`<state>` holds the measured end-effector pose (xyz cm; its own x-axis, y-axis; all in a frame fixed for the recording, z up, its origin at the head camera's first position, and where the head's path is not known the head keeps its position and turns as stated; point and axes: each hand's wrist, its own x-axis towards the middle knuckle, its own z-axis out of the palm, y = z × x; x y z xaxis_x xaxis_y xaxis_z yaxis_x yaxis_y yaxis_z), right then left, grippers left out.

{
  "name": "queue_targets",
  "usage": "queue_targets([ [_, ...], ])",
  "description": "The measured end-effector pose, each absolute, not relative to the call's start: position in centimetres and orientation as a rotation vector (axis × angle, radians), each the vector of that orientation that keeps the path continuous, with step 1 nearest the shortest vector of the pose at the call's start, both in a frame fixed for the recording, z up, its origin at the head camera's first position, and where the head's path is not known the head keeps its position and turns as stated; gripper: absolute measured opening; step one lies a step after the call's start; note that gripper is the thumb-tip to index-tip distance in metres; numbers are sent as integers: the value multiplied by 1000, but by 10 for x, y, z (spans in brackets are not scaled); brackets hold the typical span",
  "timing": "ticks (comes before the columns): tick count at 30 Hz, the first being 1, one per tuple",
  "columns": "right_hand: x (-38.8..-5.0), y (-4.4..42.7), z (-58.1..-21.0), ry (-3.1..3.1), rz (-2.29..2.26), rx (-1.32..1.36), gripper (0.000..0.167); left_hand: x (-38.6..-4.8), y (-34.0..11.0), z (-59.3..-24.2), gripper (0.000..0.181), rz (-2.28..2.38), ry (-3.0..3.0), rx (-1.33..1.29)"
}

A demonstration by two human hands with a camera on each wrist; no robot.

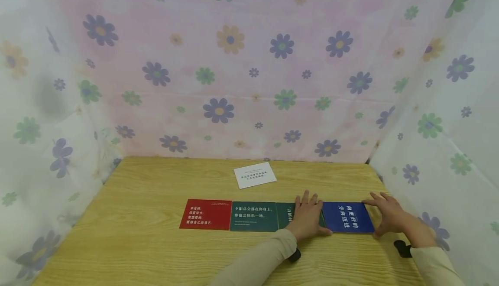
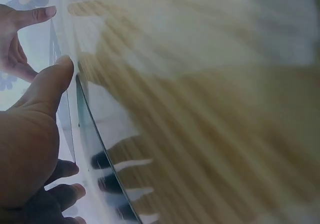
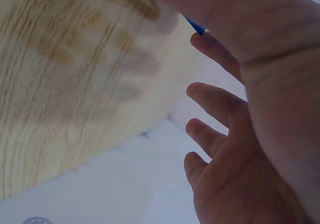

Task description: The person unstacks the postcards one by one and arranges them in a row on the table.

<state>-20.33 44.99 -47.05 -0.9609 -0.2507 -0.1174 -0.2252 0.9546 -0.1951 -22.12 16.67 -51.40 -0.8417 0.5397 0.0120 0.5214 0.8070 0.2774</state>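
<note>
Four printed cards lie in a row, edges nearly touching: a red card (image 1: 206, 215), a green card (image 1: 254, 216), a second green card (image 1: 283, 219) and a blue card (image 1: 347, 217). My left hand (image 1: 306, 221) rests over the second green card with fingers spread, hiding much of it. Its thumb reaches the blue card's near left corner. At the blue card's right end, my right hand (image 1: 393, 219) touches the edge, one fingertip at the far corner and the thumb at the near one. Spread fingers (image 3: 210, 93) show in the right wrist view.
Behind the row, a white card (image 1: 255, 175) with printed text lies slightly turned. The wood-grain table (image 1: 128, 208) is bordered by flowered cloth (image 1: 241, 73) at the back and both sides. A black strap piece (image 1: 402, 248) hangs by the right wrist.
</note>
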Motion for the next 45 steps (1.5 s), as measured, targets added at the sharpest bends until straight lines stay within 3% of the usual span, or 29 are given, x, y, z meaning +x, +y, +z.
queue_targets([
  [31,-208,449,-473,2882,-353,-284,100,-225,170,-505,93,390,2889,792],
  [45,-175,416,-492,3021,-612,-382,104,-229,115,-501,108,71,3025,949],
])
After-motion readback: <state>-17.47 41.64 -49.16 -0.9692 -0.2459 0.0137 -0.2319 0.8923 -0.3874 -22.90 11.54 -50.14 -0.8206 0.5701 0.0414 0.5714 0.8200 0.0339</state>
